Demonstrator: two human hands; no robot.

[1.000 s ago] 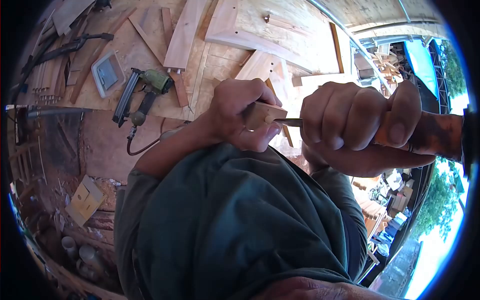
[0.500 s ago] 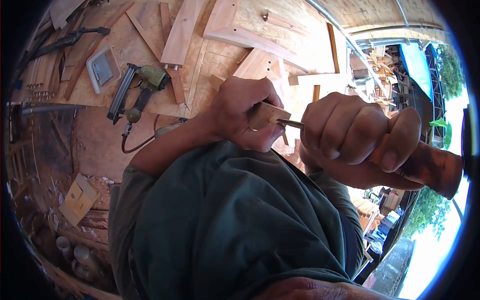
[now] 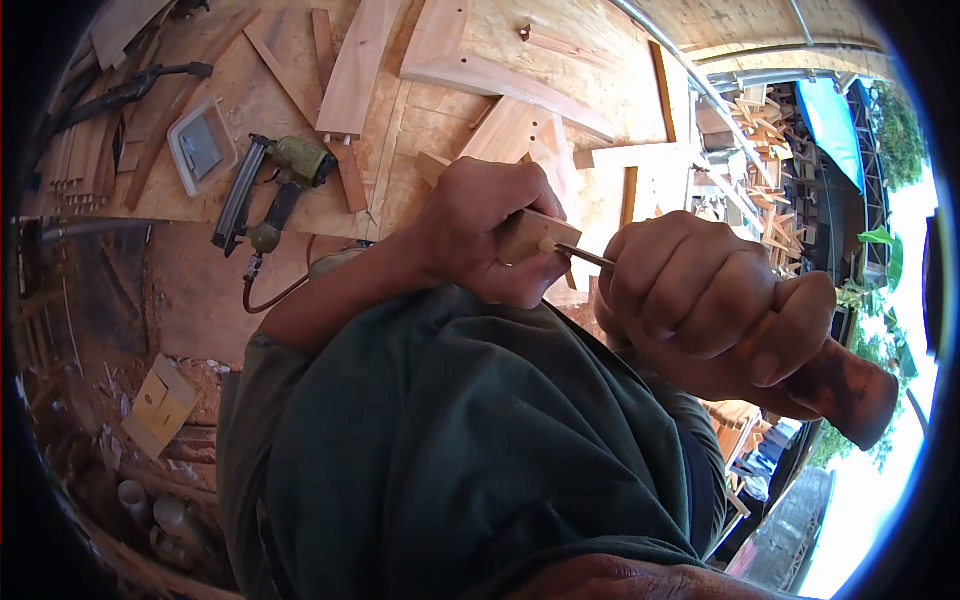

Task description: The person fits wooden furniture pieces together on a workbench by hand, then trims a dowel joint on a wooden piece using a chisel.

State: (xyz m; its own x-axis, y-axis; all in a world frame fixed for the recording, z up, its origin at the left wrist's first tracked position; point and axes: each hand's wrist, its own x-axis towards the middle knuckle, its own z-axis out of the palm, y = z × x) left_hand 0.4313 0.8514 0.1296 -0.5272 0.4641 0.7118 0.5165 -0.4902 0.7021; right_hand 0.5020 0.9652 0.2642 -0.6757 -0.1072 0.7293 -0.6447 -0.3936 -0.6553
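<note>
Close to my chest, my left hand (image 3: pixel 485 225) is closed round a small block of wood (image 3: pixel 522 240). A pale round peg (image 3: pixel 547 245) shows on the block's face, near my thumb. My right hand (image 3: pixel 710 300) is wrapped in a fist round a chisel (image 3: pixel 858 400), whose thick, dark-stained wooden handle sticks out past the little-finger side. The chisel's thin metal blade (image 3: pixel 586 257) points left, and its tip meets the block beside the peg. My palm hides the middle of the handle.
On the workbench (image 3: pixel 400 190) lie a green nail gun (image 3: pixel 300 160) with an air hose, a plastic tray (image 3: pixel 202 148), a black clamp (image 3: pixel 140 90) and joined wooden boards (image 3: pixel 500 85). A cardboard box (image 3: pixel 160 405) is on the littered floor at lower left.
My right hand has tilted the chisel, its handle end swinging down and slightly left. The tip stays by the peg. My left hand keeps the block nearly still.
</note>
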